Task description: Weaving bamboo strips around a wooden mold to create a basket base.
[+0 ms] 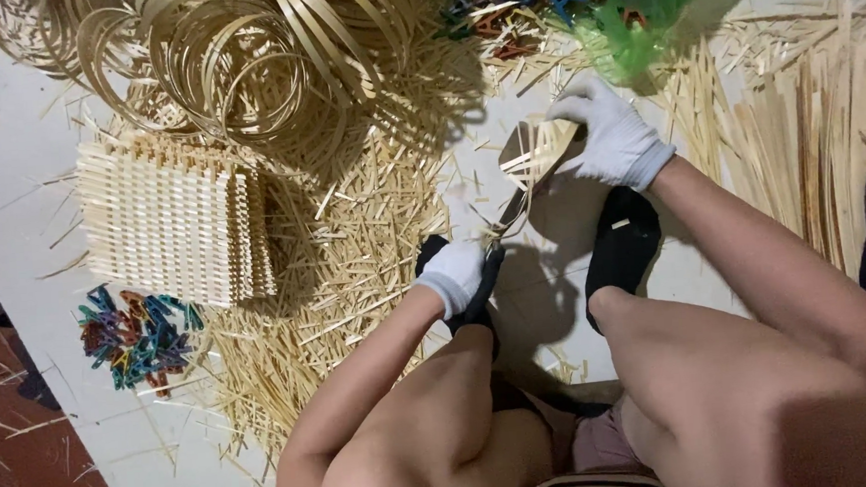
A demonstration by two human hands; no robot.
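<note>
I sit on the floor with both hands in white gloves. My right hand (609,134) grips a bundle of thin bamboo strips (538,152) that bends toward my left hand (455,274). My left hand is closed around a dark-handled tool (488,275) whose blade meets the lower end of the strips near my black-socked feet (621,245). What the blade does to the strips is too small to tell.
A woven bamboo mat stack (173,221) lies at left, coiled bamboo strips (231,55) above it. Short bamboo offcuts (344,259) cover the floor. Coloured clips (138,337) sit lower left. A green plastic bag (630,21) with more clips is at the top. Long strips (807,140) lie at right.
</note>
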